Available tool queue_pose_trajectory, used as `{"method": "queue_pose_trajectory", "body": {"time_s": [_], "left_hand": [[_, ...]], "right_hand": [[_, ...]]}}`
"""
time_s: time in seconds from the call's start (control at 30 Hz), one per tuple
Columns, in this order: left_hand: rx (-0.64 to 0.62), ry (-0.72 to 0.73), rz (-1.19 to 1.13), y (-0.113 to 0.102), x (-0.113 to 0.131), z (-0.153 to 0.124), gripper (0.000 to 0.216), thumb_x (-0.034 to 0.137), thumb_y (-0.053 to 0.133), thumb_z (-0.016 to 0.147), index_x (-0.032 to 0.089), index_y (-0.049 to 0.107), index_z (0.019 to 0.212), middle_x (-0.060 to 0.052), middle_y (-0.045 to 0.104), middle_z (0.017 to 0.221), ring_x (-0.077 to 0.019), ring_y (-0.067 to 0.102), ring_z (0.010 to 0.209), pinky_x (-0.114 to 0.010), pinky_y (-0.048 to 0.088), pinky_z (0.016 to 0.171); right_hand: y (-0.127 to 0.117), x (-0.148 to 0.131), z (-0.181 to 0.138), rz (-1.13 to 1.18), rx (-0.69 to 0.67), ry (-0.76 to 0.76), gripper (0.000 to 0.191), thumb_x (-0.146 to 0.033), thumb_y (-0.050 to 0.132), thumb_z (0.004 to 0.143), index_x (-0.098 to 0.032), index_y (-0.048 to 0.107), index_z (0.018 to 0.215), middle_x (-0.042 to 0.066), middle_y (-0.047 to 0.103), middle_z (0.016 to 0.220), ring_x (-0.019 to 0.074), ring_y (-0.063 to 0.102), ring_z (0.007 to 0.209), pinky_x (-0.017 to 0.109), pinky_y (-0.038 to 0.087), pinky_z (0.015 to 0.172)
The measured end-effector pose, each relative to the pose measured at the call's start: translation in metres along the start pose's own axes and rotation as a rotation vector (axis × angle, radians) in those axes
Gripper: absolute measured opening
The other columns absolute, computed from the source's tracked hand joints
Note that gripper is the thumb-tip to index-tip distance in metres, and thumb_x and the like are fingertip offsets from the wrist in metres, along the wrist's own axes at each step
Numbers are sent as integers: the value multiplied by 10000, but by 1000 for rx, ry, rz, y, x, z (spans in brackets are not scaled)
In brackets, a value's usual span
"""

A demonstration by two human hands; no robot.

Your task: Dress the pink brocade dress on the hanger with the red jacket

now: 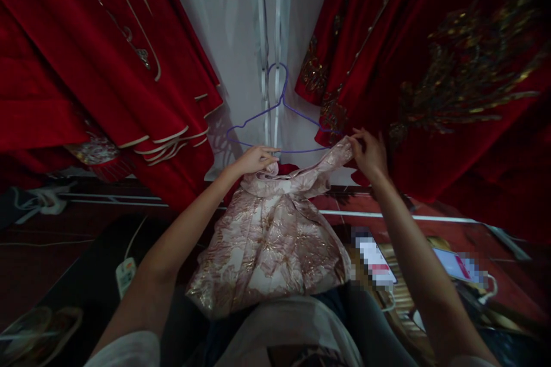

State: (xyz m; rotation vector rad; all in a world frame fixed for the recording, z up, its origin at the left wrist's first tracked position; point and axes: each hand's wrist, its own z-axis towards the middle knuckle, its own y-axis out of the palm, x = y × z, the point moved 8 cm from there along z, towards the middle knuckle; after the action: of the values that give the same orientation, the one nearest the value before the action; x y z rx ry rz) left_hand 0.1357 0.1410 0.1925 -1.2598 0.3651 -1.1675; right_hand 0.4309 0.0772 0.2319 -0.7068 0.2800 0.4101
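Note:
A pale pink and gold brocade dress hangs down in front of me. A purple wire hanger is raised above it against a white wall. My left hand pinches the hanger's bottom wire together with the dress's neckline. My right hand is closed on the dress's shoulder strap, holding it up at the hanger's right end.
Red embroidered garments hang at the left, and more of them at the right. A white power strip lies on the dark floor at lower left. Phones lie on a surface at lower right.

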Motion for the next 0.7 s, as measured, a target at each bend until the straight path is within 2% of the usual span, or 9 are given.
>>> {"method": "queue_pose_trajectory", "body": {"time_s": [0.1,0.2,0.37,0.53,0.7], "left_hand": [[20,-9,-51,-2,-1,-6,330,371,487,911,231,723,729,-52,622,1273,-160,600,1159,-365,418,1027],[19,-26,-108,-6,0,-10,312,369,478,917,239,737,804,-46,634,1257,-154,608,1146,-356,443,1009],[-9,-46,-85,-7,2,-10,326,402,497,904,215,747,808,-58,627,1264,-174,625,1118,-331,470,972],[-11,-42,-133,-9,1,-12,341,407,482,915,224,744,799,-33,623,1274,-156,616,1129,-307,464,980],[-6,-39,-168,-10,-1,-13,342,434,487,908,223,745,832,-38,630,1261,-159,616,1131,-300,463,981]], "right_hand": [[-2,27,-14,-47,12,19,198,-303,448,901,-186,607,919,128,666,1157,255,531,1228,520,153,1153],[-5,41,-21,-75,29,29,203,-304,452,899,-183,614,919,138,669,1144,262,532,1229,529,154,1152],[-7,41,-18,-25,73,35,189,-328,474,900,-209,618,923,105,677,1140,263,542,1224,541,172,1150],[-6,40,-13,7,90,37,171,-308,500,879,-190,623,893,129,680,1125,280,539,1227,524,274,1113],[-5,45,-13,-39,83,41,138,-273,508,854,-188,614,836,135,693,1068,289,547,1207,544,245,1119]]}}
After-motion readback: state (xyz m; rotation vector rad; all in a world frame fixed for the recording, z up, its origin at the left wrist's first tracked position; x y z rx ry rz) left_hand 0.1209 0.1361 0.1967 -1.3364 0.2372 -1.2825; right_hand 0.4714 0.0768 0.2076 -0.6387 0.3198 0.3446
